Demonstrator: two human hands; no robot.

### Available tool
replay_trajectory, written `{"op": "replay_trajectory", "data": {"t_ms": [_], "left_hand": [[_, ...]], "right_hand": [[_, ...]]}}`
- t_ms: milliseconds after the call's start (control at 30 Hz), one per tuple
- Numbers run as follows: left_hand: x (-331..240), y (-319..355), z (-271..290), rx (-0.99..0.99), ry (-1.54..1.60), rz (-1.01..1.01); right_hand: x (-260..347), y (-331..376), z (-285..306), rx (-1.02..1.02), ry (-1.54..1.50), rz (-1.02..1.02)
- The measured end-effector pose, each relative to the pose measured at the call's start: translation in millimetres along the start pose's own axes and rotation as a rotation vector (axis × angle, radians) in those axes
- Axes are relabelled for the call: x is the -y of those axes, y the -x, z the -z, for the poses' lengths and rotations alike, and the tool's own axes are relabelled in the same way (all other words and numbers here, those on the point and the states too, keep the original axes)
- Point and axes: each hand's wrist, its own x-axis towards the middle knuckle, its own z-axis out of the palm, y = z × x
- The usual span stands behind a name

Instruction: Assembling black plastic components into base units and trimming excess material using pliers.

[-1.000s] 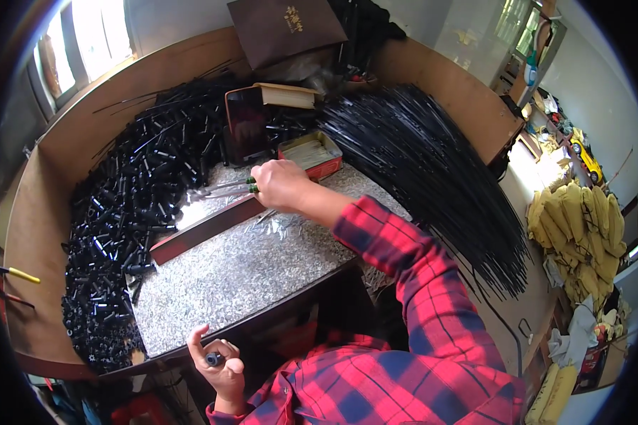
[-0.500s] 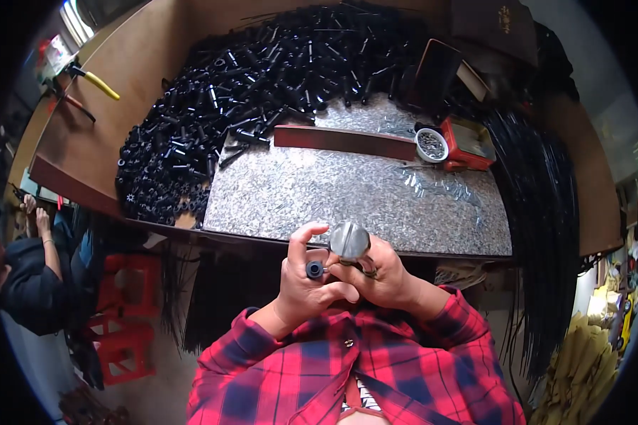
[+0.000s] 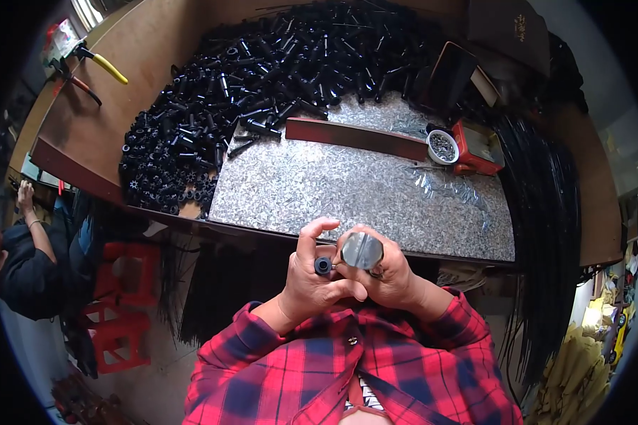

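Just off the table's front edge, my hands are close together before my chest. My left hand (image 3: 301, 287) is closed round a short black tubular part (image 3: 323, 266), whose round hollow end faces up. Its index finger is bent above the part. My right hand (image 3: 398, 278) grips a metal tool (image 3: 362, 250) with a round grey head and a straight groove across it. The fingers hide the rest of the tool, so its kind is not plain. Both hands nearly touch between the black part and the tool.
A heap of black tubular parts (image 3: 276, 71) covers the table's back and left. A wooden strip (image 3: 361, 139) lies across the speckled top, beside a white cup (image 3: 443, 146) of small metal pieces and a red box (image 3: 478, 147). Black strands (image 3: 546, 184) hang at right. Another person (image 3: 32, 262) works at left.
The table and its things have shifted slightly right in view. My hands keep their grips, and the round tool head has turned a little, so its groove slants differently.
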Motion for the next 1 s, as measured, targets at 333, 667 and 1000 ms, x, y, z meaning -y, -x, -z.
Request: {"op": "replay_trajectory", "data": {"t_ms": [333, 667, 1000], "left_hand": [[14, 8, 2, -0.01, -0.092, 0.025], [5, 8, 7, 0.039, -0.129, -0.067], [10, 7, 31, -0.206, 0.256, 0.052]], "right_hand": [[17, -13, 9, 0.13, 0.269, 0.195], [11, -12, 1, 0.087, 0.262, 0.187], [17, 10, 16, 0.137, 0.384, -0.187]]}}
